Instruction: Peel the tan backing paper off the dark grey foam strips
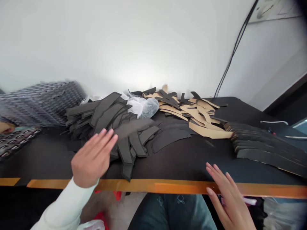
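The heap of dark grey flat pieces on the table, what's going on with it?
Someone's left hand is over the heap of dark grey, flat, angular pieces. One blurred dark piece shows by its fingertips, but I can't tell if it's gripped. The right hand is open, with nothing visible in it, near the front edge of the black table. Curved tan and black strips lie in a loose pile farther back, and curved black pieces overlap in a row at the right.

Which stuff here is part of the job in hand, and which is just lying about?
Likely in the job:
dark grey pieces, by the left hand
stacked dark strips, beyond the right hand
tan strips, perhaps

Probably just lying about:
plastic bag
black cables
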`<control>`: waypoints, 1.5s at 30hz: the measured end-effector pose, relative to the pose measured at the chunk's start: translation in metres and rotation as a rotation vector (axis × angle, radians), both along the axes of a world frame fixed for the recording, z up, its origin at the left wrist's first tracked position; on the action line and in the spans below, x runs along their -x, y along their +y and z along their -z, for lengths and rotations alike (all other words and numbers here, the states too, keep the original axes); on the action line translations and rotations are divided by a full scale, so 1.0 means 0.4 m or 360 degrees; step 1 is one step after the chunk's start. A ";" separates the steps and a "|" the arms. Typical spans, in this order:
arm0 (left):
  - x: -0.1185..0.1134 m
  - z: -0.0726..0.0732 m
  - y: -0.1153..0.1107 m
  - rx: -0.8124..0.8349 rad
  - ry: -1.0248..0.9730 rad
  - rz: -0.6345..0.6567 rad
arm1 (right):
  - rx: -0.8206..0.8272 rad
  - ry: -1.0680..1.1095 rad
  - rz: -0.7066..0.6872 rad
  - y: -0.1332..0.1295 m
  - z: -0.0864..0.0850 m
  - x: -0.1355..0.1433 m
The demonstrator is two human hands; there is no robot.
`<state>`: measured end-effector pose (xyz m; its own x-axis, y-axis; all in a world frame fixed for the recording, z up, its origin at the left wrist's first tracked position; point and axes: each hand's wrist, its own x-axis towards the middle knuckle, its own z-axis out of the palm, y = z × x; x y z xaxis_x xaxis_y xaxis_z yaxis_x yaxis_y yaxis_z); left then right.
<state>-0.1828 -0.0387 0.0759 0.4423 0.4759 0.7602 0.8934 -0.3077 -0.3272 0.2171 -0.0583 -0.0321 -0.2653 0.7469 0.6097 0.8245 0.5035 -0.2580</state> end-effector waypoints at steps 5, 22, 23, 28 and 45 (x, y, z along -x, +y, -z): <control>0.055 0.015 0.051 0.0224 -0.0043 -0.0328 | 0.0028 -0.0067 0.0054 -0.010 0.019 -0.058; -0.316 0.154 0.166 0.1052 0.0159 0.0500 | -0.0292 -0.0525 0.0679 0.142 -0.033 -0.344; -0.313 0.163 0.164 0.1098 0.0164 0.0565 | -0.0262 -0.0534 0.0665 0.152 -0.034 -0.358; -0.287 0.184 0.131 0.1076 0.0072 0.0494 | -0.0121 -0.0447 0.0536 0.188 -0.042 -0.361; -0.317 0.164 -0.022 0.0931 -0.0044 0.0533 | -0.0239 -0.0628 0.0993 0.127 -0.140 -0.163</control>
<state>-0.0559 -0.0476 0.0102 0.6217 0.6534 0.4319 0.7247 -0.6891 -0.0008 0.2822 -0.0074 0.0237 -0.0401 0.7465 0.6642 0.9853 -0.0811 0.1506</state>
